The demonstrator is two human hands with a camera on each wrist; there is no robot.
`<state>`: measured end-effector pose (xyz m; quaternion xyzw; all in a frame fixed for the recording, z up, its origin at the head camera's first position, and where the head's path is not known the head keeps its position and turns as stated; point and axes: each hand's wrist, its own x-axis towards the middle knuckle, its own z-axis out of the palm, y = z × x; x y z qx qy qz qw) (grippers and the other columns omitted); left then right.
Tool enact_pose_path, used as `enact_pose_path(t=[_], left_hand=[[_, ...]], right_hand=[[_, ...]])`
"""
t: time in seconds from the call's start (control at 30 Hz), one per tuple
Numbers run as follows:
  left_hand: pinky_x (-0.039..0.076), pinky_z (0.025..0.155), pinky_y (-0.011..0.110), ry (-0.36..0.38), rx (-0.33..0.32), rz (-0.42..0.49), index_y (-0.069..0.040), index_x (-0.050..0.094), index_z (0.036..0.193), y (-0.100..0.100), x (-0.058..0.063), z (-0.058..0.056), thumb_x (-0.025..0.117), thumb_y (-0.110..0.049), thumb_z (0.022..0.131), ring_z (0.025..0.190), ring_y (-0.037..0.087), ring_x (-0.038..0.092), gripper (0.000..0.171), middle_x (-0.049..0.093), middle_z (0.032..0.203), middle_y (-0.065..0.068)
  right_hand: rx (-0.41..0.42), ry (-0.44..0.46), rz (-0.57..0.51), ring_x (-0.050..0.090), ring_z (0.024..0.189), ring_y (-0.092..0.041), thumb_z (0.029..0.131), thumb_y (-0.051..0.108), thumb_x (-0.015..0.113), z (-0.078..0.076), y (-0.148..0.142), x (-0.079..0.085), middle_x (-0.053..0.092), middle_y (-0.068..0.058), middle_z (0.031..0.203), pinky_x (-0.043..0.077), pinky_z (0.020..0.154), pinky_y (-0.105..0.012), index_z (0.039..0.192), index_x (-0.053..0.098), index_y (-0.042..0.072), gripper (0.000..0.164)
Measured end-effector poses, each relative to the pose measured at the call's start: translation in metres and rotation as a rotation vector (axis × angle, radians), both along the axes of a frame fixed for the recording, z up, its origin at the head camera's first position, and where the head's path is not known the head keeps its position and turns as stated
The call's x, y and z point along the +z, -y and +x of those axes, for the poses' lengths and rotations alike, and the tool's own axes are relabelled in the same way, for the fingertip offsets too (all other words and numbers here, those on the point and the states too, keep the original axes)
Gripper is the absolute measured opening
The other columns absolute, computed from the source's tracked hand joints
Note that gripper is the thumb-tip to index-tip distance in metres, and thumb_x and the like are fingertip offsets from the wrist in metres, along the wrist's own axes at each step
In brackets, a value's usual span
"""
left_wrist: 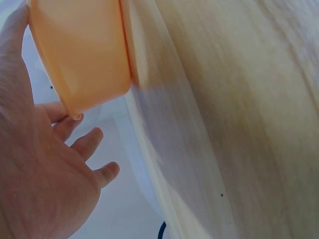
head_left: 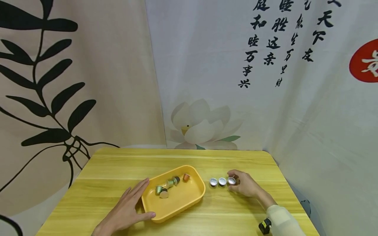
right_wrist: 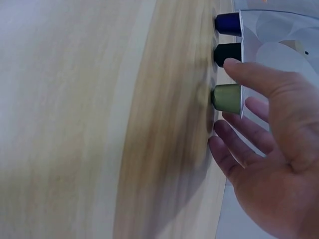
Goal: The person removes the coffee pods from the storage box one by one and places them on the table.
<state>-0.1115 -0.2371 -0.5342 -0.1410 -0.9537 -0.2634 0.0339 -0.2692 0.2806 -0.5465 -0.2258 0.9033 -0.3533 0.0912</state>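
Left hand (head_left: 127,206): spread, fingers fairly straight, touching end of yellow rounded-rectangular tray (head_left: 180,202); small metallic capsules (head_left: 158,189) lie inside. Then a lids-up row on yellowish wooden table (head_left: 230,214): blue capsule (right_wrist: 229,24), blackish capsule (right_wrist: 227,53), silver-lidded green capsule (right_wrist: 228,98). Right hand (head_left: 247,186) curves loosely around the last; cannot tell whether pinching.

Can't really tell if it's a home or a studio tbh, just a wood-grain surface (head_left: 236,209) backed by a leaf-print curtain (head_left: 118,82) and a lotus-and-calligraphy curtain (head_left: 200,65).
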Motion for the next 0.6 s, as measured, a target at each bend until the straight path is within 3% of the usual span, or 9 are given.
enact_pose_path(t=[0.37,0.6], left_hand=[[0.028,0.128,0.087,-0.009,-0.001,-0.001,-0.010,0.033,0.179,0.000,0.000,0.000,0.084,-0.076,0.089,0.165,0.050,0.045,0.122,0.033,0.187,0.013],[0.028,0.127,0.088,-0.011,-0.001,0.001,-0.010,0.033,0.178,0.000,-0.001,0.000,0.085,-0.074,0.089,0.165,0.051,0.045,0.122,0.033,0.187,0.014]], right_hand=[[-0.017,-0.016,0.037,0.069,0.133,-0.037,0.100,0.034,0.089,0.006,0.000,0.006,0.064,-0.022,0.161,0.063,0.106,-0.057,0.165,0.053,0.002,0.081],[-0.031,-0.008,0.029,0.055,0.154,-0.051,0.104,0.040,0.084,0.009,-0.002,0.013,0.052,-0.023,0.173,0.050,0.123,-0.074,0.172,0.043,0.004,0.087]])
